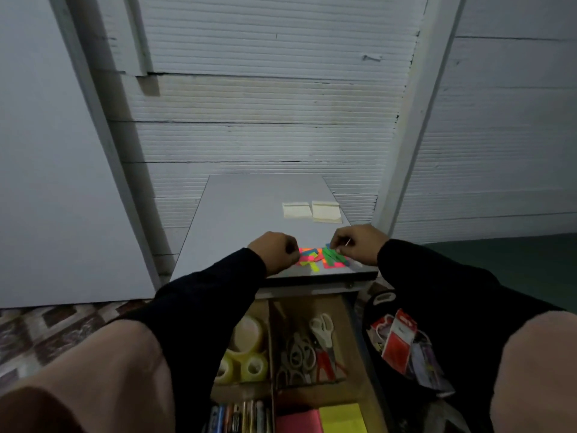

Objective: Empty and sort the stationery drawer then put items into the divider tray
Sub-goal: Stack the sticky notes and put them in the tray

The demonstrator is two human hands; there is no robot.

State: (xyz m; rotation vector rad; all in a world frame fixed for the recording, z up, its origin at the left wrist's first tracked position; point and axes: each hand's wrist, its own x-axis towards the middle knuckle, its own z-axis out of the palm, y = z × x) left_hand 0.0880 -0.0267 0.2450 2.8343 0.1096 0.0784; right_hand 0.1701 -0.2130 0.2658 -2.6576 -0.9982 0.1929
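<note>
A heap of neon sticky flags (321,259) in pink, green, orange and yellow lies near the front edge of the grey cabinet top (243,220). My left hand (274,251) has curled fingers at the heap's left side and touches it. My right hand (359,243) pinches a green flag at the heap's right side. Below, the open drawer holds a cardboard divider tray (270,339) with tape rolls (246,354), scissors (315,345), pens (240,417) and pink and yellow note pads (324,418).
Two pale sticky-note pads (312,210) lie farther back on the cabinet top. A black bag (402,342) with packaged items sits right of the drawer. White ribbed panels stand behind the cabinet, and patterned floor shows at the left.
</note>
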